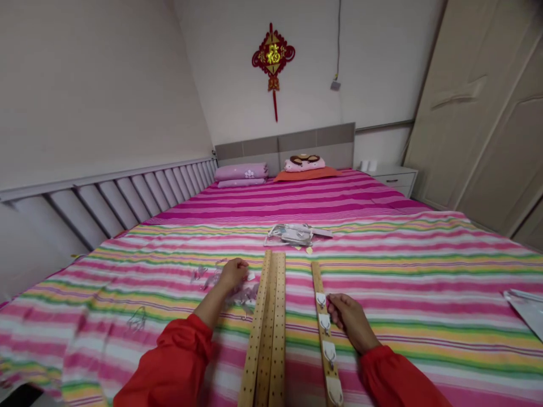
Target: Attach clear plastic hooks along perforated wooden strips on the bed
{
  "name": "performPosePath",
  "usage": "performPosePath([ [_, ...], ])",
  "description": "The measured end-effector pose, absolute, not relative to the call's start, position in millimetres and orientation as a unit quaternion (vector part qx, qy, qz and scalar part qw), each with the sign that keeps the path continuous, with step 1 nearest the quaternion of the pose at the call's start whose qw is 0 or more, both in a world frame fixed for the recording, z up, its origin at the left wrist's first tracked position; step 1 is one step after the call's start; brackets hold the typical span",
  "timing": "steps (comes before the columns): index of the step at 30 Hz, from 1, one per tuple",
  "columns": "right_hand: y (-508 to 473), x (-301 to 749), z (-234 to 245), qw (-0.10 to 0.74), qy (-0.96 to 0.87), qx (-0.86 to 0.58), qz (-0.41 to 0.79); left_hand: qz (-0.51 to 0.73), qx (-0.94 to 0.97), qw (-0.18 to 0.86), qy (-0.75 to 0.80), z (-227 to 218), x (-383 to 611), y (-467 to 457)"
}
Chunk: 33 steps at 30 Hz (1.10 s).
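A narrow wooden strip (317, 277) lies on the bed, with several white-backed metal hooks in a row along it. My right hand (350, 319) is beside the strip, its fingers curled and fingertips at the edge of the farthest white hook (321, 299). To the left, perforated wooden strips (278, 316) lie side by side, pointing away from me. My left hand (234, 275) is closed over a scatter of clear plastic pieces and hooks (246, 295). A small white piece (251, 277) shows by its fingertips; whether it is held is unclear.
Clear plastic packets (292, 234) lie beyond the strips on the striped bedsheet (407, 294). A thin clear item (137, 319) is at the left, and a white packet (526, 310) at the right edge. A slatted rail (114, 200) borders the bed; folded bedding (241, 174) sits by the headboard.
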State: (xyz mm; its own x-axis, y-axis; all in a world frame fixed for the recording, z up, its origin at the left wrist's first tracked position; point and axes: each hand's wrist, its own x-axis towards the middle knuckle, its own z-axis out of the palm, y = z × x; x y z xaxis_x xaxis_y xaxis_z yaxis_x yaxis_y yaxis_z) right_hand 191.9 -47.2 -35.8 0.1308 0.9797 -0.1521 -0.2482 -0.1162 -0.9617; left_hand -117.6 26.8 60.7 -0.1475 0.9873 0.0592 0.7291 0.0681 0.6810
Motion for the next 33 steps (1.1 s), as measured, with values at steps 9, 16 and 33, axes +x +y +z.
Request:
performPosePath([
  [9, -46.8, 192.8, -38.0, 0.566, -0.361, -0.501, 0.547, 0.193, 0.636, 0.127, 0.736, 41.7, -122.8, 35.2],
  [16, -46.0, 192.2, -40.7, 0.582, -0.356, -0.488, 0.544, 0.319, 0.629, 0.184, 0.685, 67.1, -112.3, 22.7],
  [33, -77.2, 192.1, 13.8, 0.638, -0.358, -0.481, 0.482, 0.424, 0.652, 0.433, 0.455, 104.6, -10.6, -80.0],
])
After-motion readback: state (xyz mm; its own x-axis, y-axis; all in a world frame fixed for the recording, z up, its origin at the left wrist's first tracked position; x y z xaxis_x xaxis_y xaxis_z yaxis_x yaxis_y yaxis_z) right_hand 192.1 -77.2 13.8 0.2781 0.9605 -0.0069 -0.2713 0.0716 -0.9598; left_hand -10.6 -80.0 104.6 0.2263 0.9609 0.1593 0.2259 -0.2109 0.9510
